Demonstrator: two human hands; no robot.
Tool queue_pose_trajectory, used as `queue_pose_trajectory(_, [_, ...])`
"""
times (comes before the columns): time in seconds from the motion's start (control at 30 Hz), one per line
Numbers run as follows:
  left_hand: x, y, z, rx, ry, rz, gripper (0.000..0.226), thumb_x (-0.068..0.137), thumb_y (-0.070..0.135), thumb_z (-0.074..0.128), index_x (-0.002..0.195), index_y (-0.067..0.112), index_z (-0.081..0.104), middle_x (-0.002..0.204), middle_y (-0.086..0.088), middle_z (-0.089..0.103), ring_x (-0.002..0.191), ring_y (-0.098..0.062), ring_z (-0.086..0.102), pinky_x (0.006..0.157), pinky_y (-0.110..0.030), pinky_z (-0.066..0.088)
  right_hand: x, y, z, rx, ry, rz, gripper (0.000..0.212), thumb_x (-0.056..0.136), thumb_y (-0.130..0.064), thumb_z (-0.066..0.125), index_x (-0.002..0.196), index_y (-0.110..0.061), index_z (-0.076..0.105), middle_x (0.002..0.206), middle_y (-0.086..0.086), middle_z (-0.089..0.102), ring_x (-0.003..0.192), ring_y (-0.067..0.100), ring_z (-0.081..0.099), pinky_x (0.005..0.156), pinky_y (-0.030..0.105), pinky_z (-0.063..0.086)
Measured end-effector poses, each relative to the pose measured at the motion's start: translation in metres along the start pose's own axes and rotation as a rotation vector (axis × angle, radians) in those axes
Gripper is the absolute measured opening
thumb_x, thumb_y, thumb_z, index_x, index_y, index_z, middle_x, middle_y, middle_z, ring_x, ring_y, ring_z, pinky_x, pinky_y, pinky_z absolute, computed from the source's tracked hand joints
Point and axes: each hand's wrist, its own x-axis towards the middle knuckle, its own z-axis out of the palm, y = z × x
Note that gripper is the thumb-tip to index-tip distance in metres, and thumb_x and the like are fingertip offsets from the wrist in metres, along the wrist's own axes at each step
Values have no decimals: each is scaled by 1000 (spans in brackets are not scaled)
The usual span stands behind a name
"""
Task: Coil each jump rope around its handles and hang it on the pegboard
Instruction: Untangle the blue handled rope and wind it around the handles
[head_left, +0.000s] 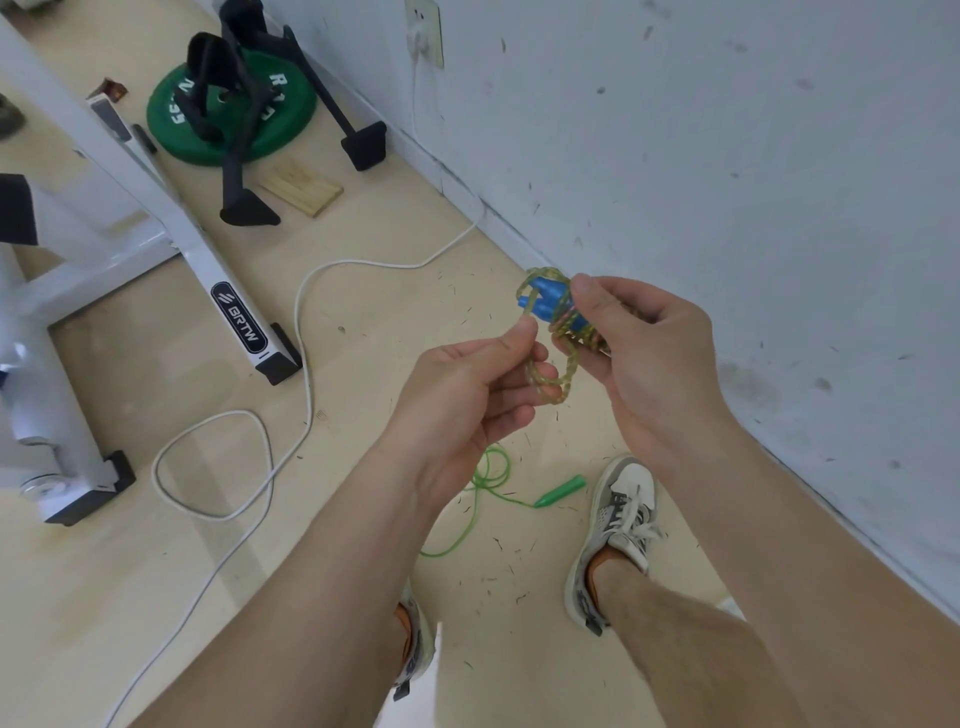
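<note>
The jump rope's two blue handles (551, 299) lie side by side in the right hand (649, 358), with its fingers and thumb curled round them. Several turns of the rope's yellowish translucent cord (571, 366) are wound round the handles just beside the thumb. A short loop of that cord hangs below the right hand's fingers and runs across to the left hand (467, 400). The left hand pinches it between thumb and forefinger, with the other fingers curled in. The left hand is near the right one, a little lower and to its left.

On the floor (395, 291) below both hands lies a green jump rope (563, 491), uncoiled. One of its handles is just beside the toe of the right shoe (621, 525), and its thin cord trails under the left wrist. The left shoe (415, 644) is partly hidden beneath the left forearm.

To the right of the right hand rises a scuffed pale wall (727, 156). Well to the left of the left hand, a white cable (306, 332) snakes over the floor past a white machine frame (218, 275). Far beyond the hands are a green weight plate (176, 124) and a wooden block (301, 188).
</note>
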Motion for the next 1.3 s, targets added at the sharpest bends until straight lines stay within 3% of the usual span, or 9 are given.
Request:
queue_pose_trajectory(0.33, [3,-2,2,-127,66,-37,26,91,31,60,70,16,63,62,0,61,56,-10,60,55,-19,48,-2,-2,0,-5,-46,-58,12,86,-14,73,93,-5,72,96,18,72,92,29,71,83,40,60])
queue_pose_trajectory(0.53, [6,-2,-1,-156,38,-53,29,91,26,52,63,18,55,57,3,51,53,-11,51,58,-22,43,-5,-4,0,-41,-130,-137,2,84,-13,75,86,-13,73,89,10,72,91,27,72,83,40,59])
queue_pose_trajectory(0.7, [4,2,-4,214,113,192,33,94,20,47,62,14,52,54,-5,54,56,-18,52,66,-32,43,-6,-6,1,-148,-147,-205,5,82,-18,77,86,-17,74,90,10,72,92,31,70,82,42,60])
queue_pose_trajectory(0.83, [2,-2,-2,375,154,342,31,96,22,53,73,6,64,57,-8,62,55,-19,60,58,-25,48,-5,-6,0,-232,-136,-251,13,76,-29,80,86,-22,75,90,10,73,90,33,70,84,48,59])
queue_pose_trajectory(0.93, [7,-4,-4,524,210,413,20,94,22,59,83,9,70,51,0,60,47,-15,59,54,-29,54,-5,0,1,-201,-129,-193,14,79,-22,80,89,-15,74,92,13,72,90,31,71,83,46,59])
queue_pose_trajectory(1.07, [7,-4,-3,702,214,422,28,96,27,53,82,5,63,59,4,57,58,-15,56,68,-42,52,-5,3,4,-215,-91,-163,13,79,-22,80,89,-15,74,91,12,73,89,30,71,83,46,59])
queue_pose_trajectory(1.17, [7,-2,-8,795,209,340,34,100,33,41,86,5,55,73,1,51,74,-19,48,70,-38,43,-3,2,2,-227,-75,-168,11,79,-22,80,86,-17,74,91,13,72,90,32,71,83,46,59])
queue_pose_trajectory(1.23, [7,2,-17,913,205,358,37,102,34,37,78,8,49,71,2,43,76,-20,41,69,-35,35,-2,0,0,-250,-47,-185,10,78,-22,81,85,-19,74,89,12,72,88,31,70,83,45,59])
queue_pose_trajectory(1.3, [3,9,-23,820,153,359,36,101,35,40,81,7,48,71,0,42,71,-16,39,68,-32,35,2,-3,-5,-325,9,-237,9,79,-23,81,81,-23,72,79,1,69,77,20,68,81,34,59])
